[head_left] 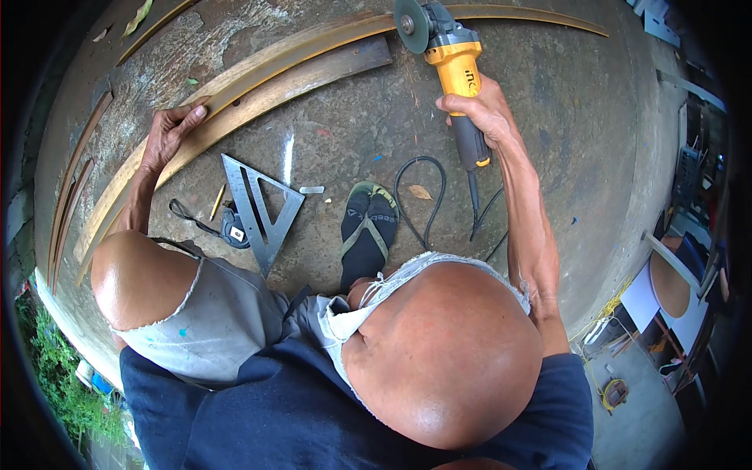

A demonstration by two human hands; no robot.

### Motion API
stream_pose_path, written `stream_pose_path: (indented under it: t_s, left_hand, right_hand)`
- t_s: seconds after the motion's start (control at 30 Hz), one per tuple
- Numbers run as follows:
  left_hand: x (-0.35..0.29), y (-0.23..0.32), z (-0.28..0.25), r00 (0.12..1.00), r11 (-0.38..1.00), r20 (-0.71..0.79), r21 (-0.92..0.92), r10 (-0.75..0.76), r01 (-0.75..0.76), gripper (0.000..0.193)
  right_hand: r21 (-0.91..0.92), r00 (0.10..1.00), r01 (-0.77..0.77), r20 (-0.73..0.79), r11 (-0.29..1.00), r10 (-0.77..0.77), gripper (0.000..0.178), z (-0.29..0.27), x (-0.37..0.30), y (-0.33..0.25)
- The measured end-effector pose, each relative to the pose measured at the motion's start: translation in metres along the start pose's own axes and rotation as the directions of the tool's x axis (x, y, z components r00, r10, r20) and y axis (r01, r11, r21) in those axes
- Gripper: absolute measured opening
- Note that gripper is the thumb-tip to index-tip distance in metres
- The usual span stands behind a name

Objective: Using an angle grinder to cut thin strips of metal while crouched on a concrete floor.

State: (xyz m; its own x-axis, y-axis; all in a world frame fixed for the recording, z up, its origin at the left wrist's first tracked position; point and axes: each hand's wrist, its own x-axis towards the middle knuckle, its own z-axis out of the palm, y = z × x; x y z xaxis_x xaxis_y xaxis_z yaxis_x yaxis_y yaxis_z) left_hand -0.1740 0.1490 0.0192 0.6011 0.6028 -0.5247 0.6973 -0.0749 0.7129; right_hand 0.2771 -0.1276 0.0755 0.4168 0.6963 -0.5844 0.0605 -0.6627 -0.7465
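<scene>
Yellow and black, one angle grinder (454, 69) stands out at the top of the view, its single dark disc (410, 25) over a long brown bar (313, 45); whether disc and bar touch, I cannot tell; the right hand (486, 110) has its grip closed round the grinder's body, the thumb lying across it, and one black power cord (424, 159) trails from the tool's rear in a loop; the left hand (164, 135), well apart from the grinder, has its grip clasped on that same long bar, towards its left part; one shorter bar (313, 76) lies just beside it on the near side, and both rest on the worn concrete floor (548, 102); further left lie at least two narrow strips (78, 153), with one more strip (157, 30) in the upper left; between the hands and the person are one triangular metal square (276, 223), one dark tape measure (233, 227) with a wrist strap, one yellow pencil (217, 203) and one small pale piece (312, 189); beside these, one foot shows in a dark sock (376, 215) and a thonged flip-flop (362, 189); two bare knees frame the lower part.
</scene>
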Motion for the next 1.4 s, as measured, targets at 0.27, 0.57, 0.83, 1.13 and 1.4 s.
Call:
stream_pose_path:
  t_s: [0.27, 0.57, 0.83, 1.13, 1.4]
  left_hand:
    - [-0.001, -0.002, 0.002, 0.999, 0.999, -0.015, 0.003, 0.032, -0.032, 0.052]
    - [0.003, -0.001, 0.001, 1.0, 0.999, 0.011, 0.034, 0.016, -0.016, 0.05]
    - [0.004, -0.006, 0.0, 0.999, 0.999, -0.016, 0.025, 0.046, -0.046, 0.048]
    - [0.001, 0.003, 0.001, 0.998, 0.998, -0.011, -0.031, 0.062, -0.063, 0.047]
    - [0.005, -0.001, 0.0, 0.999, 0.999, 0.037, -0.041, 0.025, -0.023, 0.048]
  right_hand:
    - [-0.032, 1.0, 0.015, 0.012, 0.999, -0.015, 0.041, -0.001, 0.006, 0.008]
    - [-0.049, 1.0, 0.006, 0.001, 0.999, -0.006, 0.041, -0.002, 0.006, 0.007]
    - [-0.066, 1.0, 0.022, -0.001, 0.998, -0.022, 0.043, -0.001, 0.006, 0.004]
    - [-0.082, 1.0, -0.017, 0.003, 0.997, 0.017, 0.045, 0.0, 0.004, -0.002]
    - [-0.085, 1.0, -0.02, 0.002, 0.996, 0.02, 0.049, -0.001, 0.002, -0.005]
